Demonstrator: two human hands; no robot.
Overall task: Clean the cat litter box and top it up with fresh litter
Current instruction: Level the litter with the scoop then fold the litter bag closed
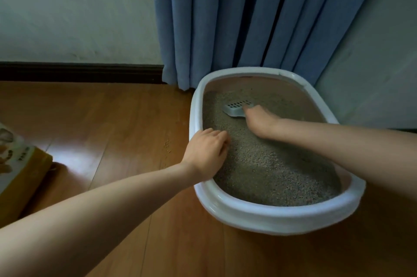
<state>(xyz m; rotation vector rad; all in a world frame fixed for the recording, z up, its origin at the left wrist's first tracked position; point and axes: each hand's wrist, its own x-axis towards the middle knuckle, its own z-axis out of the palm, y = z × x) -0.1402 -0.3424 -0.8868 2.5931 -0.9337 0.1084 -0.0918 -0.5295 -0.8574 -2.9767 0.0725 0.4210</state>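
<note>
Fingers of the right hand (257, 120) curl round the handle of a pale slotted scoop (238, 108), whose head lies just left of and slightly beyond the knuckles, resting on the grey litter (270, 164) in the far half of the box. Its long axis runs left-right across the litter box (282, 215). Fingers of the left hand (206, 150) hook over the box's left rim, apparently steadying it. Scattered grains (167, 146) lie on the wooden floor (112, 118) just left of the box; a yellow package (20, 164), probably fresh litter, stands well apart at far left.
</note>
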